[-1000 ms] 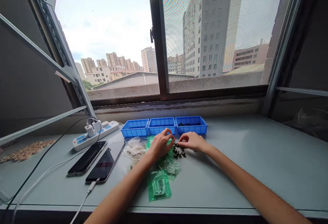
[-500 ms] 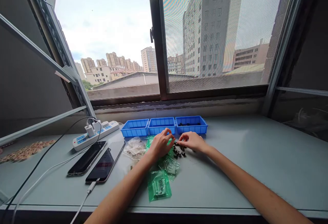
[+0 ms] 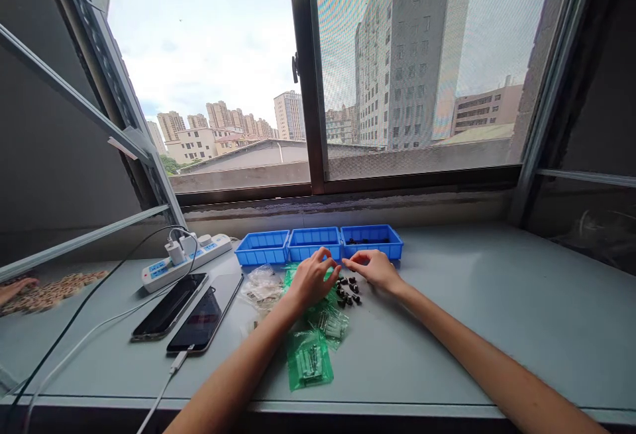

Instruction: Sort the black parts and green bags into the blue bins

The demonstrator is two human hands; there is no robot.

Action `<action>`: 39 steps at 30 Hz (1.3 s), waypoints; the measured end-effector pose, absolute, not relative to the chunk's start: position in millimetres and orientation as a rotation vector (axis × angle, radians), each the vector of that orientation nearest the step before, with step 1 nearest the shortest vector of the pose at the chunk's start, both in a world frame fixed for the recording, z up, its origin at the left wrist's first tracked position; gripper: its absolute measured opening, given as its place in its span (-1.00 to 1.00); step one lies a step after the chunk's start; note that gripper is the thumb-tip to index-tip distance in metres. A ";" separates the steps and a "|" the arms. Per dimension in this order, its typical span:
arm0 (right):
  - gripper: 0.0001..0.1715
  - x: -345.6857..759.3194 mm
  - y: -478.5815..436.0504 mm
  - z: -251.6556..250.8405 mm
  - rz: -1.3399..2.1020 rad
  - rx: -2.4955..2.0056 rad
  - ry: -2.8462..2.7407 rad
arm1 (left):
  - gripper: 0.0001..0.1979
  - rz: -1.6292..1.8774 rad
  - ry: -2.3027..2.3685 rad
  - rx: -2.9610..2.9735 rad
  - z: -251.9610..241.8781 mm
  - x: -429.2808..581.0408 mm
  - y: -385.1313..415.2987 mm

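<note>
My left hand (image 3: 314, 279) is held over the green plastic bags with its fingers curled and thumb drawn in; whatever it grips is hidden. To its right, my right hand (image 3: 376, 270) has thumb and forefinger pinched near my left fingertips, and anything between them is too small to name. Small black parts (image 3: 348, 290) lie loose on the table just below the hands. A green bag of metal pieces (image 3: 310, 360) lies nearer the front edge, and another bag (image 3: 330, 323) is partly under my left hand.
Three blue bins stand in a row at the back: a left bin (image 3: 262, 257), a middle bin (image 3: 314, 253) and a right bin (image 3: 371, 253) with black parts inside. Clear bags (image 3: 262, 286), two phones (image 3: 205, 318) and a power strip (image 3: 186, 263) are leftward. Another person's hand (image 3: 18, 288) reaches over brown pieces.
My right hand has lifted back slightly from the black parts, its fingertips now higher near my left hand. My left hand has hardly moved. Another person's hand has appeared at far left.
</note>
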State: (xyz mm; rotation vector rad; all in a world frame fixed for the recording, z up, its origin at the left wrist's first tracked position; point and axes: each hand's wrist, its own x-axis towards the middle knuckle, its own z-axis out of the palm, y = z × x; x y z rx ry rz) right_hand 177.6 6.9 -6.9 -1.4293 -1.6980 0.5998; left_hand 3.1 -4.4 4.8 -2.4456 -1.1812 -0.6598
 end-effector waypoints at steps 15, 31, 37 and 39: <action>-0.45 173.3 11.2 -9.4 1.105 -0.992 -1.528 | -0.77 -0.679 -1.143 -2.481 3.2 0.2 -1.8; -0.36 169.3 1.3 0.2 1.175 -1.012 -1.518 | -0.85 -0.791 -1.099 -2.545 4.8 -3.3 0.9; -0.36 169.7 2.1 -0.1 1.162 -0.993 -1.529 | -0.81 -0.894 -1.083 -2.563 6.3 -3.4 0.8; -0.35 169.7 2.5 -0.1 1.168 -0.981 -1.521 | -0.80 -0.908 -1.071 -2.557 6.3 -3.7 0.7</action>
